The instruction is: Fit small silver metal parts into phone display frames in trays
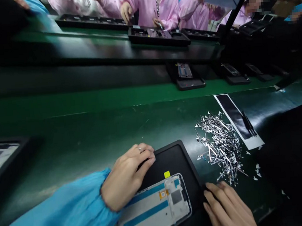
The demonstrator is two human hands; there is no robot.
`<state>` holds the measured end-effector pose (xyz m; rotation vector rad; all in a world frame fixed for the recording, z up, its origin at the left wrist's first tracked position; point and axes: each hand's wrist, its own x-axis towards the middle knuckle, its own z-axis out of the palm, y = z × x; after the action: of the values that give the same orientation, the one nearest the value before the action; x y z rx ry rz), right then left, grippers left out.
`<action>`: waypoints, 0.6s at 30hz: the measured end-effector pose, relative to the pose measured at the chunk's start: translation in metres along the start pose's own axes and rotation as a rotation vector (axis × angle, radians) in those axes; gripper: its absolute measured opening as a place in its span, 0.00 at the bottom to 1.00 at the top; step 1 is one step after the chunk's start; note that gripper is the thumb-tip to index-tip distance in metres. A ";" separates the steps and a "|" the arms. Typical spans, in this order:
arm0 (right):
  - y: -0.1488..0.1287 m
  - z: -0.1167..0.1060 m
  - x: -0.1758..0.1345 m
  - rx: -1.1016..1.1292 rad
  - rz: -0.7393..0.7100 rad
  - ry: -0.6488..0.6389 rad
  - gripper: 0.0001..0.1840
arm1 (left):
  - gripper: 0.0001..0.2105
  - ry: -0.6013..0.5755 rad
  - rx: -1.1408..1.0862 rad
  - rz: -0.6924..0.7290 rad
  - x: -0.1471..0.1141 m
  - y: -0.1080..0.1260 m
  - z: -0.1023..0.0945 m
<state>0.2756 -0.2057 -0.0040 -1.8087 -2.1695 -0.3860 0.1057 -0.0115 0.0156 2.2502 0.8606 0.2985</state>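
In front of me lies a black tray (174,156) with a phone frame (162,209) in it. The frame is silver-grey with blue strips, a small orange flex piece and a yellow tab at its upper edge. My left hand (131,175) reaches across the frame, its fingers closed over the tray's far rim. At the tray's right edge, my right hand (227,206) has its fingers bent against the side; its thumb is hidden. A heap of small metallic strips (221,144) lies beyond my right hand.
Black tweezers (249,123) rest on a white-bordered dark sheet (233,118) right of the heap. Another tray (25,147) stands at the left. Further trays with phone parts (190,78) sit along the green line (87,102). Co-workers in pink sleeves (142,5) work opposite.
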 end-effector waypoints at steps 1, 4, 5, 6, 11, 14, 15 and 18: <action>-0.002 -0.001 0.003 -0.004 -0.018 0.011 0.08 | 0.12 0.044 0.022 0.038 -0.005 0.004 -0.001; -0.012 0.001 0.018 0.080 -0.027 0.024 0.11 | 0.11 0.134 0.075 0.152 -0.017 0.011 -0.002; -0.014 0.002 0.024 0.128 -0.015 -0.007 0.13 | 0.11 0.132 0.084 0.177 -0.021 0.012 -0.001; -0.016 0.003 0.029 0.174 -0.005 -0.055 0.14 | 0.11 0.118 0.092 0.194 -0.023 0.012 0.000; -0.012 0.003 0.042 0.264 -0.057 -0.242 0.10 | 0.13 0.031 0.071 0.159 -0.028 0.002 0.006; -0.010 0.003 0.040 0.268 -0.062 -0.247 0.10 | 0.14 0.029 0.062 0.119 -0.025 0.002 0.005; -0.010 0.004 0.038 0.274 -0.057 -0.237 0.10 | 0.14 0.040 0.060 0.118 -0.024 0.004 0.005; -0.013 0.006 0.035 0.278 -0.034 -0.236 0.11 | 0.15 0.055 0.054 0.179 -0.020 0.012 0.006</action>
<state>0.2569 -0.1733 0.0037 -1.7357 -2.2741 0.1263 0.0992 -0.0345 0.0205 2.3838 0.7034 0.4258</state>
